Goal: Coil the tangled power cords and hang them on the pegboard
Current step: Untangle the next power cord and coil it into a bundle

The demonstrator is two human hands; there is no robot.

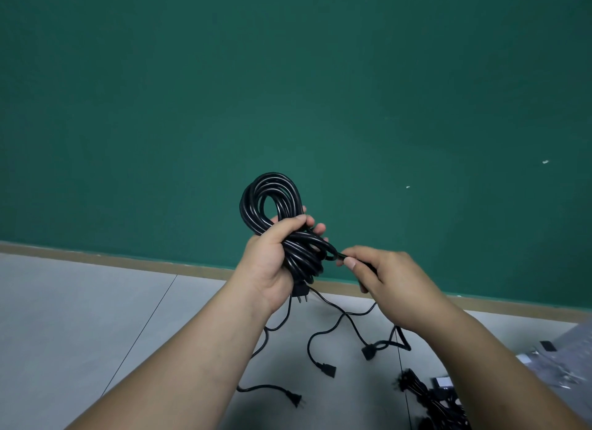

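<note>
A black power cord coil of several loops is held upright in front of the green wall. My left hand grips the coil round its lower part, and a plug hangs just below that hand. My right hand pinches the cord's free end beside the coil. More black cords lie loose on the floor below, with plugs and connectors at their ends. No pegboard is in view.
The green wall with a tan baseboard meets the grey tiled floor. A bundle of black cords lies at the lower right. A grey sheet with small parts sits at the right edge.
</note>
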